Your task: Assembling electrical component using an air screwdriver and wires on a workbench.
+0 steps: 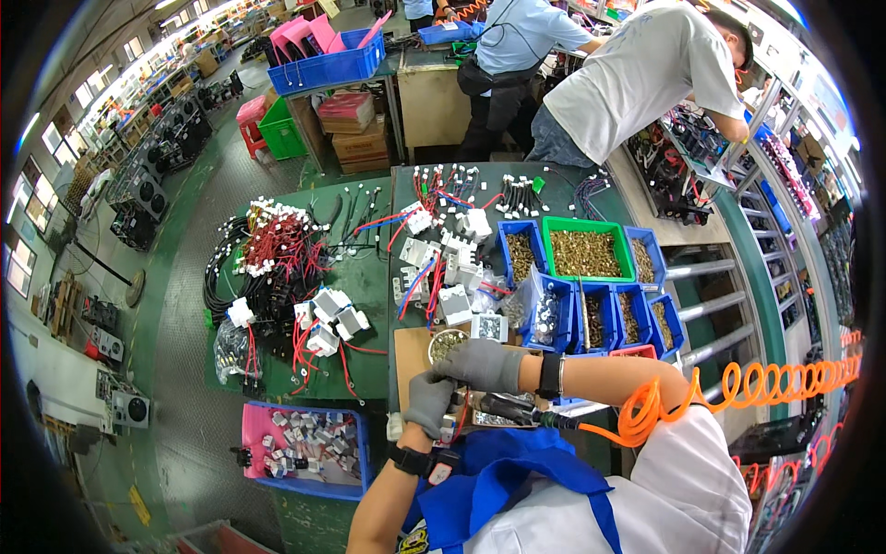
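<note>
Both my hands wear grey gloves and meet at the front of the green workbench [369, 268]. My left hand [428, 403] has its fingers closed just beneath my right hand [484, 366], whose fingers are bent together at the same spot. Whatever they pinch is too small or hidden to make out. Touching or just beyond the fingertips is a round dish [447, 344] of small metal parts, on brown cardboard [411, 355]. A dark power screwdriver [508, 407] lies below my right wrist, joined to an orange coiled air hose [637, 414].
Blue bins [595, 319] and a green tray [586, 249] of brass-coloured hardware stand at right. White connector blocks [455, 303] with wires lie ahead; wire bundles [277, 249] lie left. A blue crate [360, 462] sits lower left. Two people [637, 83] work across the bench.
</note>
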Demonstrator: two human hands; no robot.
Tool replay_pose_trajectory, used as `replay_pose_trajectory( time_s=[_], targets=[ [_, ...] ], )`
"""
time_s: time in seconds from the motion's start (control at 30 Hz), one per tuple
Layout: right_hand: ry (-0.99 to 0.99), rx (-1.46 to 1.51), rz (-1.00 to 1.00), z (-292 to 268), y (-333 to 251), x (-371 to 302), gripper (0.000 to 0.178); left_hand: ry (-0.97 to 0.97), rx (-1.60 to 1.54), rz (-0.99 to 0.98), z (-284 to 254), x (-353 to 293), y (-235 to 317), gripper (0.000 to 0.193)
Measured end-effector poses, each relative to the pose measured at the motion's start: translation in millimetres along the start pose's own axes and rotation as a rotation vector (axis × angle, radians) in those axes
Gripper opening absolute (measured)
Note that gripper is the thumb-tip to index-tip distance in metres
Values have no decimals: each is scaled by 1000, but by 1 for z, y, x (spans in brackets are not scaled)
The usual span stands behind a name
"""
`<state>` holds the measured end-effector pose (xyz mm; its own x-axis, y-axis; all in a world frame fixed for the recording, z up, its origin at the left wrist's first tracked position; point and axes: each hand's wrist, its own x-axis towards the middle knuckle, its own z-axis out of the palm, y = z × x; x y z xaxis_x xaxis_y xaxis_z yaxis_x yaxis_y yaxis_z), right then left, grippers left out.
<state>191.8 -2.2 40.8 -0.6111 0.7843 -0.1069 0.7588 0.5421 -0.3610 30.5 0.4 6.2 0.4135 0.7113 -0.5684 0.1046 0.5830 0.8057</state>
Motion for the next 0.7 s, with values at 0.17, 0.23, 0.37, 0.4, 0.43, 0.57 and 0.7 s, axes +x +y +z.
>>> replay_pose_trajectory(
  time_s=[0.17, 0.23, 0.37, 0.4, 0.43, 0.57, 0.7],
  targets=[
    [18, -87, 47, 4, -13, 5, 26, 56, 37, 13, 4, 1, -3, 14],
    [-25, -143, 102, 7, -16, 7, 23, 80, 43, 19, 6, 2, -1, 14],
    [86, -211, 114, 10, -17, 9, 19, 81, 46, 45, 6, 3, 7, 15],
    [63, -256, 147, 11, -16, 10, 19, 93, 41, 56, 6, 2, 8, 15],
    [118, -247, 115, 10, -15, 9, 19, 93, 46, 45, 6, 1, 10, 15],
    [61, -179, 17, 3, -9, 6, 20, 89, 121, 6, 7, -3, 12, 12],
    [55, -217, 47, 1, -12, 10, 20, 107, 74, 37, 7, -1, 12, 12]
  ],
)
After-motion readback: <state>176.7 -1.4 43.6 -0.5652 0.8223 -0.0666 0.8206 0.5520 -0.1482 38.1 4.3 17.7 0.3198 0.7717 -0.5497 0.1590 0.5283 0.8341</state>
